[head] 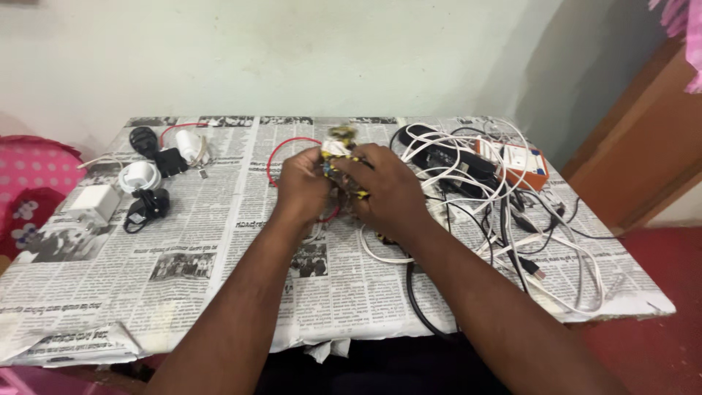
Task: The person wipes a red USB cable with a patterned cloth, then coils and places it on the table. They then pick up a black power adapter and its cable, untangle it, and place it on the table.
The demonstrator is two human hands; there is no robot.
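Both hands meet over the middle of a table covered in newspaper (219, 241). My left hand (301, 184) and my right hand (387, 192) are closed together on a small bundle of yellow-and-black cable with a white piece (338, 150) poking out above the fingers. A red wire (281, 150) loops on the paper just behind and left of my left hand, and part of it shows under the hands. What lies inside the palms is hidden.
A tangle of white and black cables (482, 212) fills the right half, with an orange-and-white socket box (523, 164) at the back right. Chargers and adapters (146, 183), white and black, lie at the left. A pink chair (29, 190) stands at the far left.
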